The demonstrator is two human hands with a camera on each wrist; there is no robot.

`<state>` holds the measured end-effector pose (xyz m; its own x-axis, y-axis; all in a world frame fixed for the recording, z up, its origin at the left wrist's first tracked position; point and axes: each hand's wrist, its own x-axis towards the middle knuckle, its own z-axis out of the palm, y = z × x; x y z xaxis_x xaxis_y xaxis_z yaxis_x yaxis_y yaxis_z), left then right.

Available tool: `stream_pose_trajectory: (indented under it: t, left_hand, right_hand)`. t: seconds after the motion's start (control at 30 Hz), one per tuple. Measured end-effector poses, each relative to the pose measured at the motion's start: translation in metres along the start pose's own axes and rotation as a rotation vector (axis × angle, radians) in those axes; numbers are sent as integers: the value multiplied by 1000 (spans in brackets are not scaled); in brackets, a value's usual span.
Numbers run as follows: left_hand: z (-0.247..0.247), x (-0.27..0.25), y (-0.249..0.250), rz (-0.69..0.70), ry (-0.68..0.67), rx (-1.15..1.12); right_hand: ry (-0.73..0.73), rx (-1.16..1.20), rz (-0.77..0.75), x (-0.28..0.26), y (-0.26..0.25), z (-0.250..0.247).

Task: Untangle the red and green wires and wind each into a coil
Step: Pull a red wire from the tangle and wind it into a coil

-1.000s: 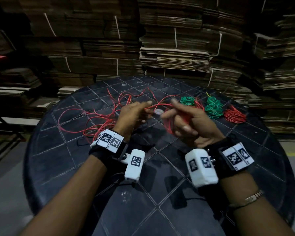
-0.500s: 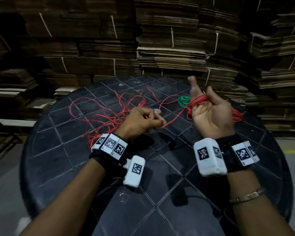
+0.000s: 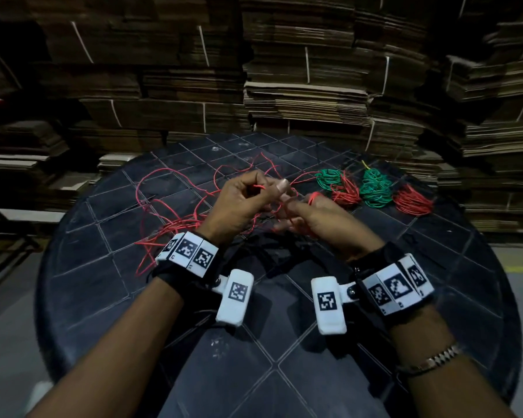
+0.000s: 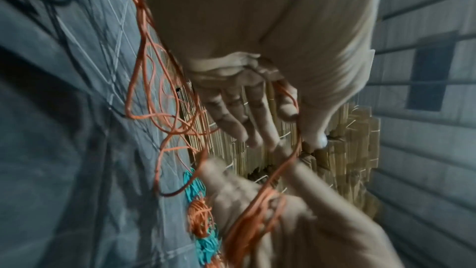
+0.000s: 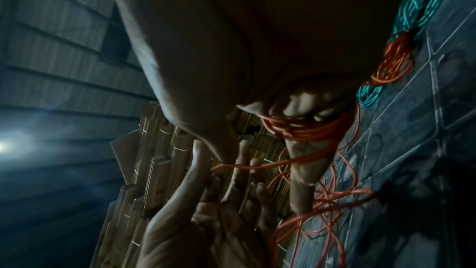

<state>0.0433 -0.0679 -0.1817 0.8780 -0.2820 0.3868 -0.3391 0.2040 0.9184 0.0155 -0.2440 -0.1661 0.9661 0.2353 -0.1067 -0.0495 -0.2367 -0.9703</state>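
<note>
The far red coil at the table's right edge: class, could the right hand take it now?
Probably not yet: the path to the far red coil looks open, but the right hand has red wire wound round its fingers.

right hand [image 3: 311,220]: turns from palm-up beside the finished coils [image 3: 375,188] to knuckles-up, drawn in against the left hand [image 3: 239,200] | red wire [image 3: 175,224]: a further turn lies round the right fingers; loose loops on the surface [image 3: 103,282] lie closer in | left hand: raised, pinching the strand higher.
</note>
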Motion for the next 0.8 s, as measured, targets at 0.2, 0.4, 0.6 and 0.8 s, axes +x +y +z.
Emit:
stream_pose_trajectory:
  t: [0.2,0.4,0.6,0.8]
  left_hand:
    - [-7,5,-4,60,112,4]
    - [-5,2,-3,73,40,99]
    - [-2,7,-5,-86,146,66]
    - [-17,17,-17,-193,351,-46]
  right_hand:
    - [38,8,-190,-12,-12,3]
    - [-178,-100,-72,-23,-8,15]
    - [-212,423,-172,-23,-13,4]
    - [-286,1003,-438,-25,-18,-24]
